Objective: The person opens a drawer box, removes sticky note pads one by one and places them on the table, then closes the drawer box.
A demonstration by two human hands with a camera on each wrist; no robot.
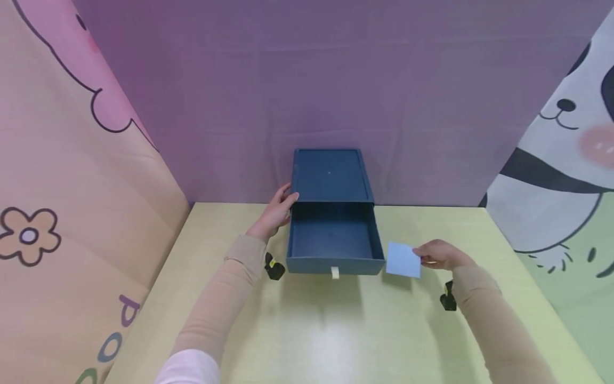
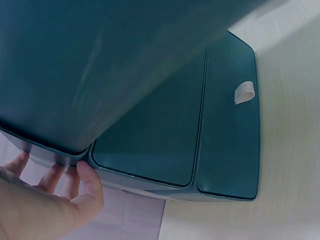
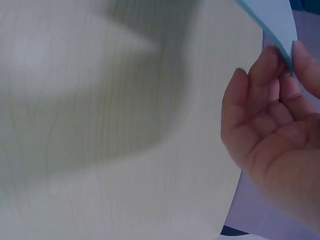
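Some wall lettering (image 1: 118, 337), "Po…", left of drawer (image 1: 312, 266)

Cloth-walled booth (image 1: 336, 80) (panda print (image 1: 556, 152))

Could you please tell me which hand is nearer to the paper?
Right: the right hand pinches the paper; the left hand is across the drawer, touching the cabinet.

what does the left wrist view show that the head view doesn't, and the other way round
Only the left wrist view shows two closed drawer fronts below the open one: the middle front and the bottom front with its pale tab.

Only the head view shows the right hand pinching a light blue sheet, and the panda picture.

Both show the left hand touching the cabinet, the open drawer and the tabletop.
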